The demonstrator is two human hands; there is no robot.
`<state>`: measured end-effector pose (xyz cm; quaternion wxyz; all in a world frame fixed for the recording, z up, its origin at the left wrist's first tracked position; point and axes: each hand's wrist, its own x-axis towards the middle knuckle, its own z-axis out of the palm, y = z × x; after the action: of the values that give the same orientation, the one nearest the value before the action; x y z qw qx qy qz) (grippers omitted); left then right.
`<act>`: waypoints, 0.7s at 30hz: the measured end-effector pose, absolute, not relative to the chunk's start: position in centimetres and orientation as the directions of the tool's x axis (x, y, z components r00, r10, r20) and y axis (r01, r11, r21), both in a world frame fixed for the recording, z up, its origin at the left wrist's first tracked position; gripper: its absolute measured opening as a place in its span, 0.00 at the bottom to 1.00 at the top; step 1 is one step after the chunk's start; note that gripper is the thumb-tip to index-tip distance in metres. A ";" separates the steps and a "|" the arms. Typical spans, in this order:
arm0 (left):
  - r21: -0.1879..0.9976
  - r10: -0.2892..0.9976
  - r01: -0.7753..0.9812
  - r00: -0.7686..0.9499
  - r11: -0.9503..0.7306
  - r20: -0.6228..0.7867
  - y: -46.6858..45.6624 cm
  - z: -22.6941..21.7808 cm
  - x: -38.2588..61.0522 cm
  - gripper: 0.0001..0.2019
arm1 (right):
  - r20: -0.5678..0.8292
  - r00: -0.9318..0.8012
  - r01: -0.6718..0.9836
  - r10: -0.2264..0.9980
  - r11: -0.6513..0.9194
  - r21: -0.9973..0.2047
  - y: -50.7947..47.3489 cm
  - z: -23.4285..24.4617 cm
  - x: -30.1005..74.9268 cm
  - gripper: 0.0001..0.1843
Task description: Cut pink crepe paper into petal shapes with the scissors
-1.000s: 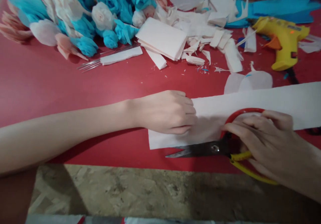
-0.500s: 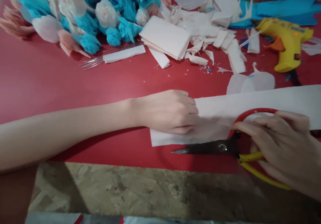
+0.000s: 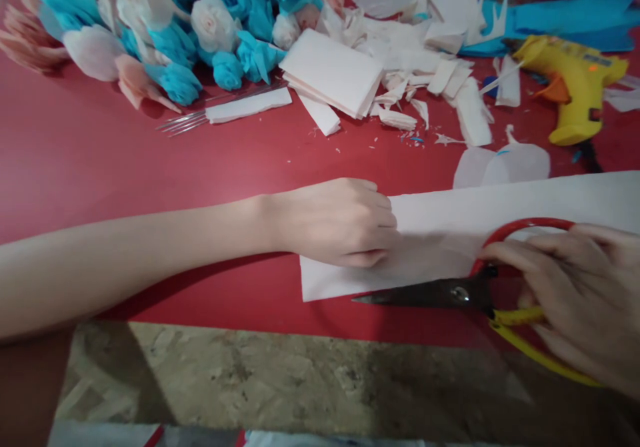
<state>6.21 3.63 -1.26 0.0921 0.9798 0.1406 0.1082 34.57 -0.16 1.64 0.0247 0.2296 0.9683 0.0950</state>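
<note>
A long strip of white crepe-like paper (image 3: 500, 213) lies across the red tabletop. My left hand (image 3: 350, 223) is closed in a fist and rests on the strip's left end, pressing it down; the fingertips are tucked under and hidden. My right hand (image 3: 585, 293) is closed around the handles of a pair of scissors (image 3: 425, 293), one red and one yellow. Their dark blades look closed and point left, by the near edge of the paper below my left fist. Part of the right hand runs out of the frame.
Blue, white and pink paper flowers (image 3: 215, 23) are heaped at the back left. Thin metal wires (image 3: 183, 123) lie before them. Folded white paper (image 3: 333, 70) and scraps (image 3: 470, 110) spread over the middle. A yellow glue gun (image 3: 575, 93) lies at right. The table edge is near me.
My right hand and the scissors have shifted slightly to the right. The paper's near left corner sits slightly lower. My left fist has stayed in place.
</note>
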 end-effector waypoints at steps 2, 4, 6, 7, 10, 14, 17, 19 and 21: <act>0.209 0.294 0.255 0.937 -0.944 0.187 3.6 -1.3 6.2 0.12 | 0.005 -0.907 0.415 0.421 0.892 0.180 -0.3 1.4 34.2 0.22; 0.205 0.292 0.253 0.936 -0.946 0.195 3.5 -1.3 6.2 0.12 | 0.034 -0.907 0.420 0.420 0.896 0.143 -0.5 1.2 33.7 0.21; 0.200 0.292 0.253 0.936 -0.947 0.198 3.5 -1.3 6.1 0.12 | 0.039 -0.908 0.418 0.417 0.897 0.140 -0.5 1.1 33.2 0.21; 0.199 0.290 0.251 0.936 -0.947 0.199 3.5 -1.3 6.1 0.12 | 0.031 -0.913 0.407 0.408 0.900 0.153 -0.5 1.1 32.9 0.21; 0.203 0.283 0.243 0.937 -0.949 0.204 3.5 -1.4 6.1 0.11 | 0.015 -0.918 0.393 0.397 0.901 0.185 -0.4 1.2 32.3 0.21; 0.212 0.286 0.245 0.939 -0.946 0.192 3.6 -1.4 6.2 0.11 | -0.006 -0.926 0.369 0.377 0.911 0.186 -0.4 1.3 31.6 0.22; 0.207 0.288 0.250 0.940 -0.946 0.185 3.6 -1.3 6.2 0.11 | 0.036 -0.938 0.345 0.344 0.922 0.177 -0.5 0.9 31.3 0.21; 0.205 0.289 0.250 0.938 -0.946 0.189 3.6 -1.3 6.2 0.11 | 0.032 -0.938 0.345 0.345 0.923 0.171 -0.5 0.7 31.1 0.21; 0.209 0.287 0.246 0.938 -0.947 0.194 3.6 -1.2 6.2 0.12 | 0.020 -0.936 0.351 0.353 0.923 0.160 -0.5 0.5 30.8 0.21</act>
<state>6.22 3.58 -1.25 0.0911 0.9802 0.1358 0.1114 30.80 -0.51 0.51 0.0046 0.1795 0.9804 0.0806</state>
